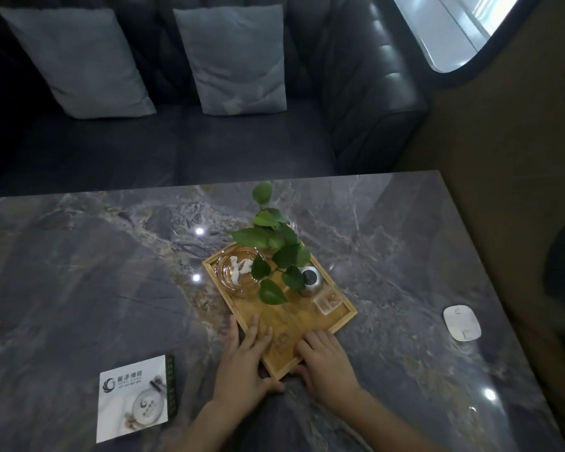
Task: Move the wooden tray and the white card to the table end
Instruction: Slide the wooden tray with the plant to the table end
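Observation:
A wooden tray (346, 316) lies at an angle on the grey marble table (79, 272). It carries a glass ashtray (237, 270), a green leafy plant (276, 252), a small round metal pot (310, 278) and a clear square holder (327, 301). My left hand (245, 363) grips the tray's near left edge, fingers on the wood, thumb under the near corner. My right hand (327, 363) holds the near right edge beside it. The white card (132, 398) with a printed logo lies flat on the table to the left of my hands, untouched.
A white rounded device (462, 322) sits near the table's right edge. Behind the table stands a dark leather sofa (356, 93) with two grey cushions (75, 60). A wall and a window lie to the right.

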The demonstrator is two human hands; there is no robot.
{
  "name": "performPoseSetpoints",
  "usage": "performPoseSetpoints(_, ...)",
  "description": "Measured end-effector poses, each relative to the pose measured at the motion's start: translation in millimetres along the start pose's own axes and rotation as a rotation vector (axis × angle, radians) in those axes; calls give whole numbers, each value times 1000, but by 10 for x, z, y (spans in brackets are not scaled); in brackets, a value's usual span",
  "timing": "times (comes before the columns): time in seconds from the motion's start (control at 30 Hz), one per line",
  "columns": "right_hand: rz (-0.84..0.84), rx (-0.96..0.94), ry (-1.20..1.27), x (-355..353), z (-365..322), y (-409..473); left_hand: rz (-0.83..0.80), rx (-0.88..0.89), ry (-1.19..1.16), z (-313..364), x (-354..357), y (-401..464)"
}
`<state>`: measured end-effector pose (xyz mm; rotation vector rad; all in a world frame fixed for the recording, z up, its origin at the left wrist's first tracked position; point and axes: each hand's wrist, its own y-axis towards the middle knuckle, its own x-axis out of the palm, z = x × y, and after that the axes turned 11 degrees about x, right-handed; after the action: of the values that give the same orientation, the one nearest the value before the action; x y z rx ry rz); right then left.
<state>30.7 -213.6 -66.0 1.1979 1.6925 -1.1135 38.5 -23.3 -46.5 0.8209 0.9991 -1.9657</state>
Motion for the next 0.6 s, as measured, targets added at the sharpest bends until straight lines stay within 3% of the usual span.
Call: performPoseSetpoints(0.6,4,-14,29,-234,693,116,59,-54,2,593,249,393)
